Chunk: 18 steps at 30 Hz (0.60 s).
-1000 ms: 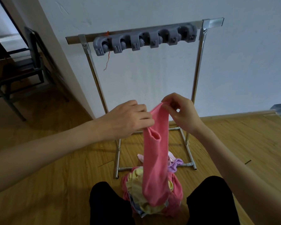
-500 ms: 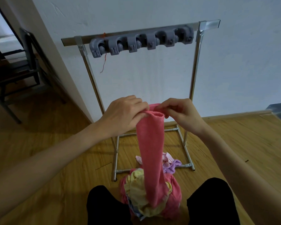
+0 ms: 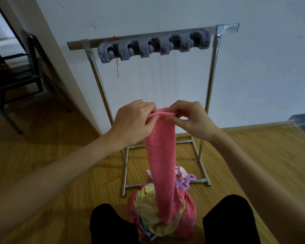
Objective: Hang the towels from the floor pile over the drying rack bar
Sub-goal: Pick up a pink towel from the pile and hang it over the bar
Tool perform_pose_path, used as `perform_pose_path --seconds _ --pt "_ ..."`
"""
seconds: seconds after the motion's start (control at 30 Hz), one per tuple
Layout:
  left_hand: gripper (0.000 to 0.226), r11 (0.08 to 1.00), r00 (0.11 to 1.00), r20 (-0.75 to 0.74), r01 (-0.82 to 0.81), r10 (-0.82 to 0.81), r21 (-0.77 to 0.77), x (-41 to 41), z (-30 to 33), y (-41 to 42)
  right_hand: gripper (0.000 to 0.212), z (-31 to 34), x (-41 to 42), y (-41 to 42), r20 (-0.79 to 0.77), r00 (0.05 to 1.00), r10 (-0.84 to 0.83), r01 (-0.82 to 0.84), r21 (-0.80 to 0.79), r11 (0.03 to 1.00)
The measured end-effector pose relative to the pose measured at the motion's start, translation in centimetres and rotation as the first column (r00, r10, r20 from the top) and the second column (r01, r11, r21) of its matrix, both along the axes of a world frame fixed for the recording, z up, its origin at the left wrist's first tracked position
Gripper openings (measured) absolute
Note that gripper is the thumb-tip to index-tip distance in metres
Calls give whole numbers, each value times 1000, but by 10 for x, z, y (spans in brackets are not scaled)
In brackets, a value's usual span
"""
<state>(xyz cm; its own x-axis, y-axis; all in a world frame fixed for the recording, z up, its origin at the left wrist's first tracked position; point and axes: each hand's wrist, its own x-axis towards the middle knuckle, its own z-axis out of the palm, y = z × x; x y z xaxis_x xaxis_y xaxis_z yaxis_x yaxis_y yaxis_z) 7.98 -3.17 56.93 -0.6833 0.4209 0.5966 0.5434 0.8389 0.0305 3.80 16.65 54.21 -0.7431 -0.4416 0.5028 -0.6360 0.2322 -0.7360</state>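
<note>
We hold 1 pink towel (image 3: 161, 155) by its top edge, both hands pinching it side by side: the left hand (image 3: 134, 124) grips the left part of the bunched hem, and the right hand (image 3: 192, 118) nips the right part between thumb and fingertips. We judge this grip is meant to find and spread the hem, so the cloth can go over the bar flat instead of as a rope. The towel hangs straight down in a narrow fold, its lower end reaching the floor pile (image 3: 162, 213), which lies on the wooden floor (image 3: 60, 173) between our knees, just in front of the near edge of the rack's base.

The drying rack (image 3: 209, 103) stands against the white wall (image 3: 253, 67), beyond the pile. Its top bar (image 3: 227, 29) carries no towel yet; a grey clip holder (image 3: 153, 45) is fixed along its front, and an orange thread (image 3: 117, 66) dangles from it. A dark chair (image 3: 16, 81) stands at the left, past the wall corner.

We can read no brand, label or writing anywhere.
</note>
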Motion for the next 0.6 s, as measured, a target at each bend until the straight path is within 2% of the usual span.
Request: perform_pose_path --seconds 0.2,0.37,0.43,0.5,0.6 --pt "17 999 997 -78 2 1 47 -9 19 -1 13 24 -17 -6 -105 993 -49 52 31 998" --pt "27 932 993 -91 107 -80 347 -18 29 -13 10 44 -27 -12 -139 989 -47 42 -35 998" --pt "42 870 995 5 84 -99 486 -20 23 -19 8 45 -28 -13 -112 994 -13 7 -55 998" --pt "49 786 965 185 34 -187 617 -19 17 -22 7 43 -29 -13 -60 998 27 -32 -87 996" --pt "25 692 901 329 -46 -283 721 -20 13 -21 14 41 -27 -13 38 994 105 -97 -169 981"
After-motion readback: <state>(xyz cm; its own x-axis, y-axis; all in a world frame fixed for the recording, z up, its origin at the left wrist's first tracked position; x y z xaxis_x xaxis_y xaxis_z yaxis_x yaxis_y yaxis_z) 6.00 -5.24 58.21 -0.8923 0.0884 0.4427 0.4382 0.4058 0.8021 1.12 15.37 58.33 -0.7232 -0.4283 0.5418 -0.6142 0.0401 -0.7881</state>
